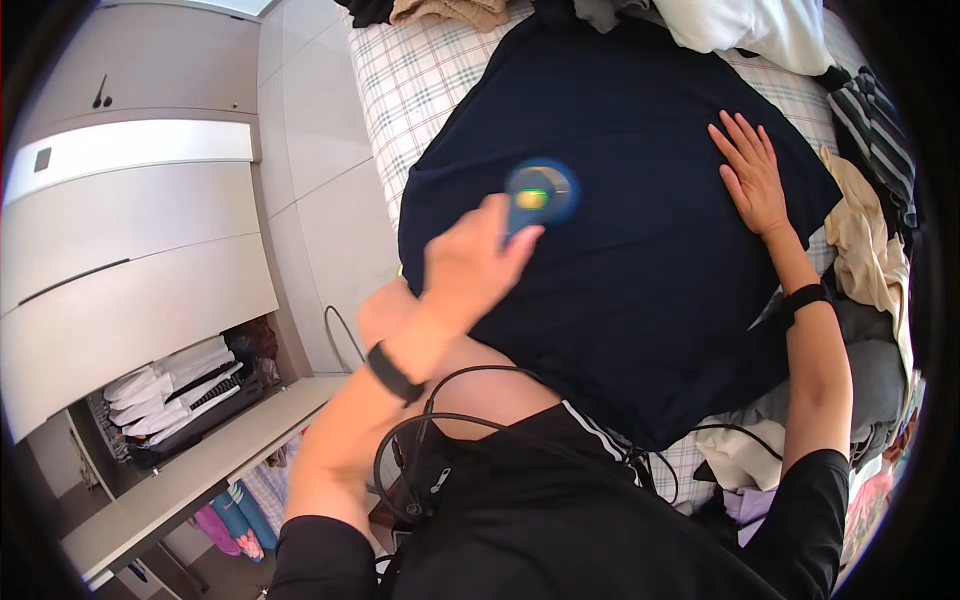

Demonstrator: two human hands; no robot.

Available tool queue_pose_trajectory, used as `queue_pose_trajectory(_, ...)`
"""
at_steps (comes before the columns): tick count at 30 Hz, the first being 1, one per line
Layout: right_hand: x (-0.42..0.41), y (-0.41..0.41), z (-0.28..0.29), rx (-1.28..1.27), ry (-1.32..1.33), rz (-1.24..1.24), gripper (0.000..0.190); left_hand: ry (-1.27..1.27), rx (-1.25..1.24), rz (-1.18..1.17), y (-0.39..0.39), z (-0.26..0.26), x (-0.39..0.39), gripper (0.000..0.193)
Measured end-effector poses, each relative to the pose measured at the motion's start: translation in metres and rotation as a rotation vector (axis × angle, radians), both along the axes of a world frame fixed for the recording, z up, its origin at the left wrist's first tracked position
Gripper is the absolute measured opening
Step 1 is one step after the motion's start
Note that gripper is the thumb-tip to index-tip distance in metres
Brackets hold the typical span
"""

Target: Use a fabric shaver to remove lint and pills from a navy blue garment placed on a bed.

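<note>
My left hand [476, 255] grips the handle of a blue, round-headed fabric shaver [559, 184]. A green-yellow light glows on it, and both hand and tool are motion-blurred. Its head is over a dark navy garment [645, 300] spread wide across the bed and partly over my leg; whether it touches the cloth I cannot tell. On the garment's right side my right hand [754, 180] lies flat, palm down, fingers a little apart, holding nothing.
Under the garment is a plaid bedsheet [412, 82]. A white garment [750, 30], beige clothing [870, 247] and dark grey clothing [870, 382] surround it. A black cable [465, 420] loops across my lap. At left, a cabinet [150, 217] has an open compartment with folded clothes [176, 390].
</note>
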State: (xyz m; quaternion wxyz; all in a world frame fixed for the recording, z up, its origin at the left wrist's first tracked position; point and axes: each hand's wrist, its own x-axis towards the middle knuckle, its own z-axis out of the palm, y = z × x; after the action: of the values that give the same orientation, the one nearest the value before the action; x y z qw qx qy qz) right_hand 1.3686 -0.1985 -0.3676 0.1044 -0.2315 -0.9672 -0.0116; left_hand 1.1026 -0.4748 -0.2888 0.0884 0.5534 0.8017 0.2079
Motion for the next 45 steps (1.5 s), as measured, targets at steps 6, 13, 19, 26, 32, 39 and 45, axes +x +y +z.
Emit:
queue_pose_trajectory(6,-0.004,0.001,-0.001,0.062,-0.011,0.005,0.048,0.095,-0.009,0.323,-0.074,0.007,-0.068,0.037)
queue_pose_trajectory(13,-0.003,0.001,-0.004,0.082,-0.035,-0.016,0.049,0.019,-0.045,0.129,-0.08,0.019,0.001,0.038)
queue_pose_trajectory(19,-0.003,0.0,-0.003,0.105,-0.053,-0.027,0.049,0.025,-0.001,0.392,-0.115,0.008,-0.046,0.03)
queue_pose_trajectory(26,-0.002,-0.001,-0.004,0.118,-0.067,-0.036,0.05,0.096,0.008,0.163,-0.135,-0.006,-0.042,0.039)
queue_pose_trajectory(32,-0.005,-0.001,-0.002,0.094,-0.045,-0.022,0.049,-0.045,0.012,0.454,-0.104,0.01,-0.061,0.031)
queue_pose_trajectory(39,-0.001,-0.001,-0.002,0.099,-0.046,-0.036,0.049,0.078,-0.267,0.091,-0.099,0.013,-0.029,0.038)
queue_pose_trajectory(45,-0.003,0.0,-0.004,0.086,-0.037,-0.029,0.049,-0.052,-0.015,0.133,-0.044,0.009,-0.023,0.033)
